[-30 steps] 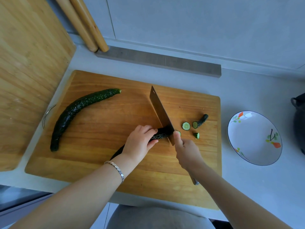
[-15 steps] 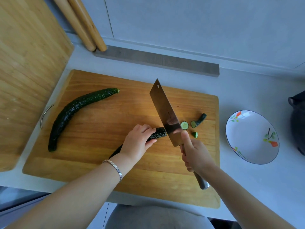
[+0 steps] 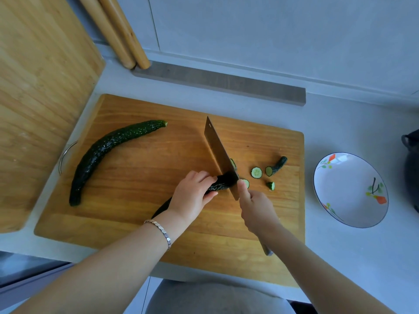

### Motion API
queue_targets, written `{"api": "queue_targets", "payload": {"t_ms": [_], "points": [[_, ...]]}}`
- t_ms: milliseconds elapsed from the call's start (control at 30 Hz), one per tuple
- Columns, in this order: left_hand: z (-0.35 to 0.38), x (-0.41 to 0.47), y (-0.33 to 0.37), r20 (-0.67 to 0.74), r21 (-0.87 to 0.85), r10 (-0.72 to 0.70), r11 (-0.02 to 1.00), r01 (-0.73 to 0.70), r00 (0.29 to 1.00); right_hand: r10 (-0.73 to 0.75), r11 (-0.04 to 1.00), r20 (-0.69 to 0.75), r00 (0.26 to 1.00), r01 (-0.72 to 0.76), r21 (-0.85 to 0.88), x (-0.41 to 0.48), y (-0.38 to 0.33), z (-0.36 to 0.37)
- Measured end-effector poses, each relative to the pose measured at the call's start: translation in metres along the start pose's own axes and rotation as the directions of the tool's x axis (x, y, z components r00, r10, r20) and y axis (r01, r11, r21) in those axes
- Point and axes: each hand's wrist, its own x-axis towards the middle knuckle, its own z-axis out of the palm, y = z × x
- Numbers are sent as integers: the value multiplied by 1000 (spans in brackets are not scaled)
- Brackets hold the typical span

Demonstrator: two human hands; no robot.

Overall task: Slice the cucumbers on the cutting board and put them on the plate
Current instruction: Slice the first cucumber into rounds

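On the wooden cutting board [image 3: 140, 168] my left hand [image 3: 192, 196] grips a dark cucumber [image 3: 221, 183] near its cut end. My right hand [image 3: 256, 209] holds the handle of a cleaver [image 3: 217, 150]; its blade is down across that cucumber's end. Right of the blade lie a few round slices [image 3: 256, 172] and the curved stem tip [image 3: 277, 165]. A whole cucumber [image 3: 106, 152] lies on the board's left part. The white flowered plate [image 3: 349, 191] stands on the counter to the right with nothing in it.
A large bamboo board [image 3: 40, 98] lies to the left. Two wooden rolling pins [image 3: 118, 35] lean at the back wall beside a grey strip [image 3: 217, 85]. A dark pot [image 3: 411, 168] sits at the far right edge.
The cleaver was lifted half a second ago and has come down again through the cucumber's end. One more slice lies by the blade. My left hand has stayed on the cucumber.
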Motion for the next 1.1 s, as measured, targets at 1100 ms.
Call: {"api": "queue_targets", "payload": {"t_ms": [1100], "points": [[-5,-4,0,4,-2,-38,999,38,999,44,990,27,999,-47,134,6,-2,9]]}}
